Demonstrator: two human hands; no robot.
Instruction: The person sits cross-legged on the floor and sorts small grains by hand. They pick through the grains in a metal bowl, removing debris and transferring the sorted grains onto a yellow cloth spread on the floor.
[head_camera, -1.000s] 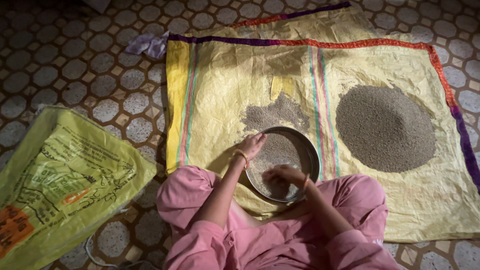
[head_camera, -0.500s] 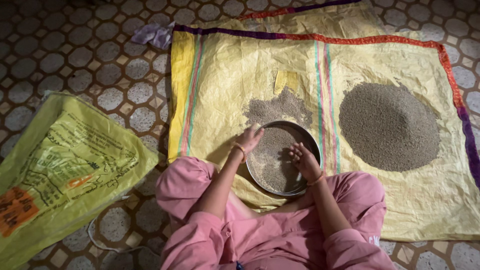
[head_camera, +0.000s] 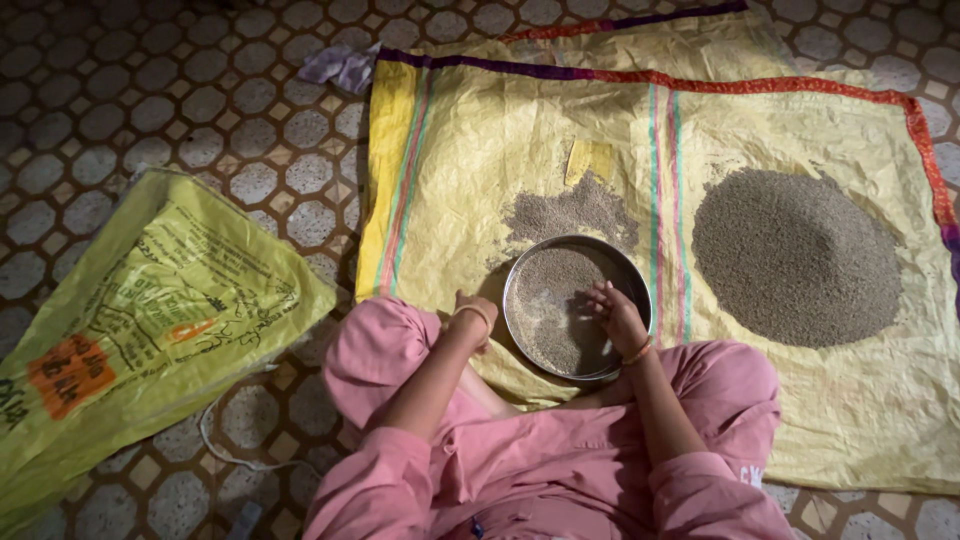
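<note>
I sit cross-legged in pink clothes on a yellow woven mat (head_camera: 470, 150). A round metal sieve (head_camera: 521, 262) lies in front of my knees with brownish grain (head_camera: 555, 300) inside. My right hand (head_camera: 615, 312) rests in the sieve at its right side, fingers apart on the grain. My left hand (head_camera: 475, 315) is curled just outside the sieve's left rim, with a bangle on the wrist. Whether its fingers grip the rim is hidden. A small heap of grain (head_camera: 575, 213) lies just beyond the sieve.
A large round pile of grain (head_camera: 795, 257) sits on the mat to the right. A yellow printed sack (head_camera: 150, 320) lies on the tiled floor to my left, with a white cord (head_camera: 225, 447) beside it. A crumpled purple cloth (head_camera: 345, 65) lies past the mat's far left corner.
My left hand has drawn back from the sieve's far left rim to its near left side. My right hand moved from the sieve's near edge to its right side.
</note>
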